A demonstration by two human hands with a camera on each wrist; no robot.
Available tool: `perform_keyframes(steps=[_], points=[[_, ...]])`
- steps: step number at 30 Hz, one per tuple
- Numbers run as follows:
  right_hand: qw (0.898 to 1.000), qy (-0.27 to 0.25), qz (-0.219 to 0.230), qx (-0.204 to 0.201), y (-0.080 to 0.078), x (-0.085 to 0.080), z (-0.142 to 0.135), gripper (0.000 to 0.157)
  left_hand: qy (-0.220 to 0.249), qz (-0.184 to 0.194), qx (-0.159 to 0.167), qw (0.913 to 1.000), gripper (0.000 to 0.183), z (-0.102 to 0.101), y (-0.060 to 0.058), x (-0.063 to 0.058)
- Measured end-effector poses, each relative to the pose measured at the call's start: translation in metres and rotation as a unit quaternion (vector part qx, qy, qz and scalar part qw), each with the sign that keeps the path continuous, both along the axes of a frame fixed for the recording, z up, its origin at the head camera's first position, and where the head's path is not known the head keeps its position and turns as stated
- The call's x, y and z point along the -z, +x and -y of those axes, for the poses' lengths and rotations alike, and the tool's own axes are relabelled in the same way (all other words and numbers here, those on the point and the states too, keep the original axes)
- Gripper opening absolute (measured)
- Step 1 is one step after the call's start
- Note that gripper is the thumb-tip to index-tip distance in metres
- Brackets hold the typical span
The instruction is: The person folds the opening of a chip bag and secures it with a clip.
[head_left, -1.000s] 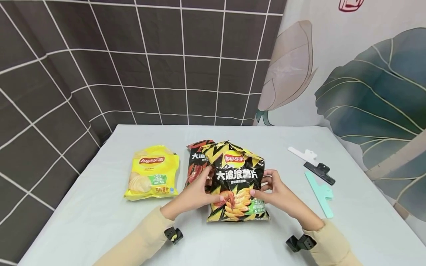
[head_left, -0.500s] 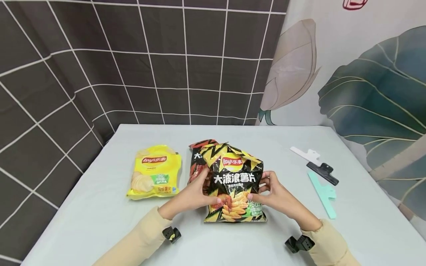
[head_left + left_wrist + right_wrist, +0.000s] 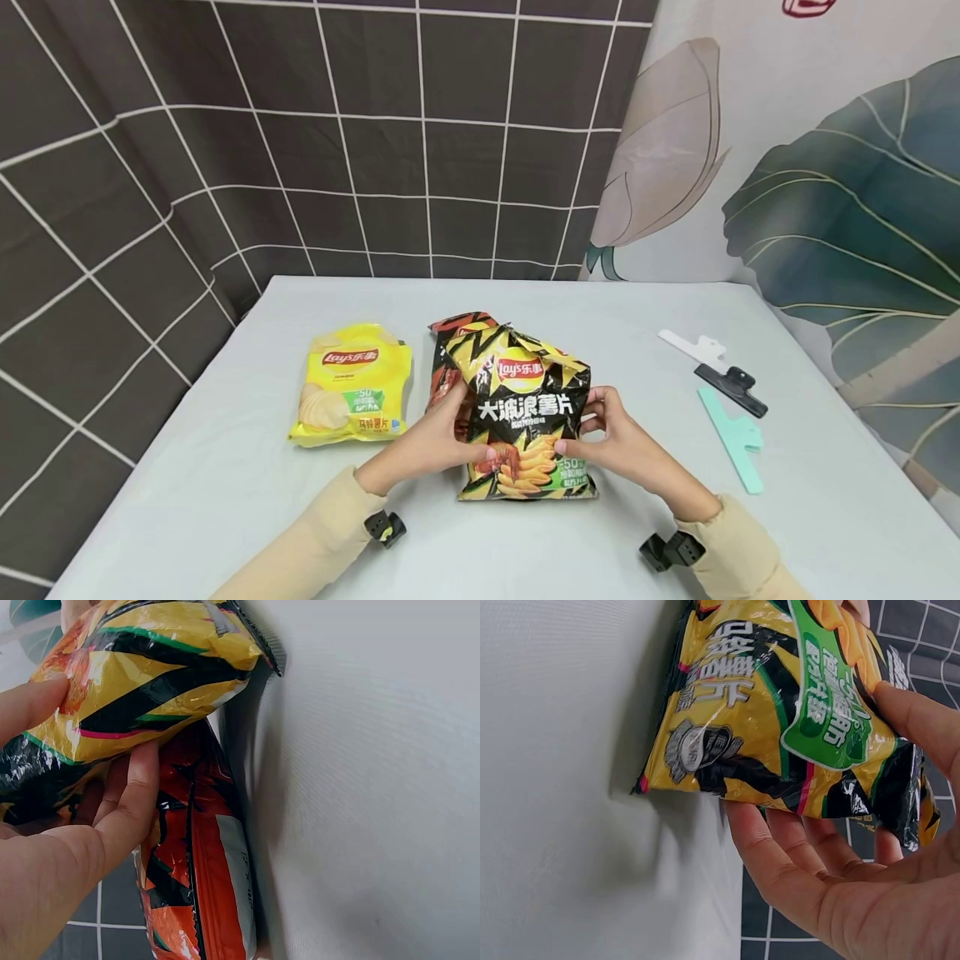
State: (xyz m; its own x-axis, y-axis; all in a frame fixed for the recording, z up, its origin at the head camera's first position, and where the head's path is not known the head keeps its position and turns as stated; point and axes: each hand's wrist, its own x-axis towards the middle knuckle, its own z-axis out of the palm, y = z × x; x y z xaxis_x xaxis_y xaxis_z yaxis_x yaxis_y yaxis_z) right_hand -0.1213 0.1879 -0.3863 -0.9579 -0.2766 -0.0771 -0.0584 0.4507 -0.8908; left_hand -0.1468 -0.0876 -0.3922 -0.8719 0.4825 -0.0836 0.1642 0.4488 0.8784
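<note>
"What's the person got there?"

"The black-and-yellow chip bag, at the middle of the table, printed front showing. The left hand and right hand both hold it, one at each side."

"Why both?"

"To keep it steady, I'd guess; a puffy bag likely sags if held by one edge. Whether its bottom rests on the table, I can't tell."

"And the red bag?"

"Partly hidden behind it, near the left hand. The yellow bag sits apart, to the left. The white clip, black clip and mint clip lie to the right, perhaps so they stay clear of the hands."

"How are those hands set?"

"Almost mirrored: thumbs on the front, fingers curled behind the edges, forearms slanting inward. A fairly wide, light-looking hold."
</note>
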Motion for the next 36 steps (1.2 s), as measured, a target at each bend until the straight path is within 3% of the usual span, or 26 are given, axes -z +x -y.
perform_keyframes(steps=[8,13,17,21,26,31,36], points=[[1.000,-0.005,-0.005,0.003,0.001,0.003,0.000,0.066,0.029,-0.012,0.024,0.9992,0.105,0.002,-0.001,0.000],[0.999,-0.034,0.011,0.005,0.001,0.004,0.001,0.068,0.041,-0.004,0.029,0.9987,0.098,0.004,-0.005,0.002],[0.999,-0.051,0.007,0.002,0.002,0.005,0.001,0.068,0.051,0.026,0.015,0.9983,0.097,0.006,-0.008,0.004],[0.999,-0.054,0.002,0.000,0.003,0.005,0.000,0.066,0.091,0.064,0.005,0.9938,0.096,0.010,-0.011,0.004],[0.999,-0.049,0.004,0.004,0.004,0.003,-0.001,0.060,0.135,0.068,-0.010,0.9884,0.074,0.014,-0.017,0.000],[0.998,-0.053,0.010,0.011,0.004,0.001,-0.003,0.062,0.157,0.084,-0.052,0.9825,0.087,0.019,-0.021,-0.005],[0.997,-0.082,-0.003,0.014,0.002,0.002,-0.005,0.066,0.217,0.093,-0.065,0.9695,0.073,0.019,-0.031,-0.012]])
